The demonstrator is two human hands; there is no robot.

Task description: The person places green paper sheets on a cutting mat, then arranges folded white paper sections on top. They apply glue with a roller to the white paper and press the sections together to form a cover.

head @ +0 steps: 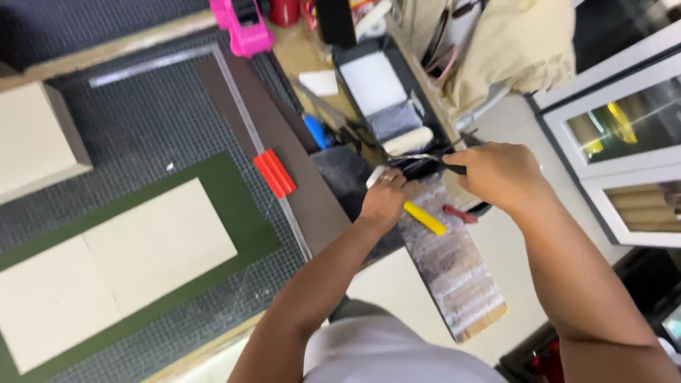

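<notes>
So the paint roller sits at the near end of a black tray, its pale sleeve lying roughly crosswise to the tray, with the metal frame bending back toward the right hand. That hand is wrapped tight round the dark handle, just right of the sleeve. The left hand is curled, holding a yellow tool over a paint-smeared board. Left of that there's a gridded cutting mat with green sheet, pale boards, red block, pink tape dispenser. Glass-front cabinets stand on the right.

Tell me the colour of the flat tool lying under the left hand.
Yellow tool, seen best in the head view.
</notes>
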